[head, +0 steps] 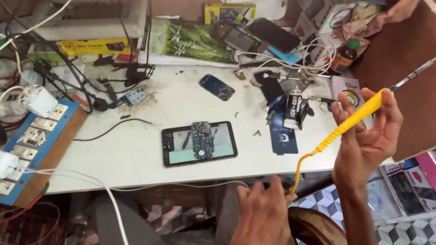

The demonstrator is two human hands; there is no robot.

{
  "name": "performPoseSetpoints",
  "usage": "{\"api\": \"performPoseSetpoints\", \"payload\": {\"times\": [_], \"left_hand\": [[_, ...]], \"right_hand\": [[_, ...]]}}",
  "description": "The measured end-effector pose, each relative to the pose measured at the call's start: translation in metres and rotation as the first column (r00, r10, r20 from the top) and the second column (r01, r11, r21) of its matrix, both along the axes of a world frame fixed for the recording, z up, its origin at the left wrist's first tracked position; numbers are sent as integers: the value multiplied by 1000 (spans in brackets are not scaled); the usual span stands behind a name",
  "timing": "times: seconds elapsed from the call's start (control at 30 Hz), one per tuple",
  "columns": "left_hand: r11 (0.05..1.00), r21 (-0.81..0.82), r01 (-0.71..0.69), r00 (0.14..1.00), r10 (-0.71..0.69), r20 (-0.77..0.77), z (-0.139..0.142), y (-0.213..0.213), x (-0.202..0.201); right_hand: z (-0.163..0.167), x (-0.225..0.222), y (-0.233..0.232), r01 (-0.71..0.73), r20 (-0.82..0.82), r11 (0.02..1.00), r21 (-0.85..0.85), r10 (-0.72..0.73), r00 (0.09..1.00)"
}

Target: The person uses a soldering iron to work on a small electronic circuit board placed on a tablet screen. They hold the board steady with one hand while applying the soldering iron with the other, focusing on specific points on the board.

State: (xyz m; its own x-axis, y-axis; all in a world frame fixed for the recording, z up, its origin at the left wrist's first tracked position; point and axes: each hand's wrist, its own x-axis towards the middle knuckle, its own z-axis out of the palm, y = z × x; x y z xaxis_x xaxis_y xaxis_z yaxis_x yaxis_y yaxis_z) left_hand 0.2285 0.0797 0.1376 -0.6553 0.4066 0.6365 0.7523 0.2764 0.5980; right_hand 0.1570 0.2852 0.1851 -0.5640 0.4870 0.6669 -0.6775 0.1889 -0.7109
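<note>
Right hand holds yellow soldering iron up over the desk edge, fingers loosely curled round its handle. Looks light & stiff w/ a thin metal tip, so hold the yellow part. Left hand rests down low, holding nothing I can see.

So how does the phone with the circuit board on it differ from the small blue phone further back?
The phone lies square to the desk edge, carrying a circuit board; the blue phone lies at a slant and carries nothing. The phone is larger and black-framed with a pale face; the blue phone is smaller and dark blue. Both lie flat on the white desk.
</note>
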Motion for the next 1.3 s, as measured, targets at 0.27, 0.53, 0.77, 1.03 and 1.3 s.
{"api": "performPoseSetpoints", "payload": {"times": [0.27, 0.53, 0.77, 1.03, 1.3], "left_hand": [[957, 169, 235, 939, -269, 216, 11, -24, 4], [949, 220, -226, 694, -1, 720, -14, -52, -75], [642, 516, -567, 815, 347, 464, -76, -72, -170], [628, 533, -567, 814, 326, 481, -121, -62, -191], [621, 563, -544, 807, 203, 555, -127, -59, -196]], "right_hand": [[-38, -29, -12, 106, -63, 994, 5, -106, 992], [-93, -36, 1, -15, 104, 965, -261, 43, 994], [-140, -70, -23, -4, 313, 877, -480, 176, 933], [-172, -94, -38, -171, 343, 898, -406, 323, 882], [-184, -94, -40, -201, 333, 916, -348, 321, 887]]}}
